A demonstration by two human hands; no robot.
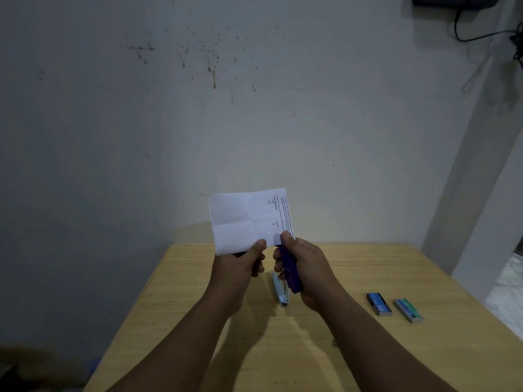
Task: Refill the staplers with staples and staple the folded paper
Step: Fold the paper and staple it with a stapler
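A folded white paper with creases and some print is held upright above the table, pinched at its lower edge by my left hand. My right hand grips a purple stapler whose front end meets the paper's lower right corner, under my thumb. A light blue stapler lies on the wooden table just below my hands. Two staple boxes rest to the right: a dark blue one and a green one.
The table stands against a stained white wall. A wall corner runs down on the right, with dark cables hanging near the top. The floor at the lower left is dark.
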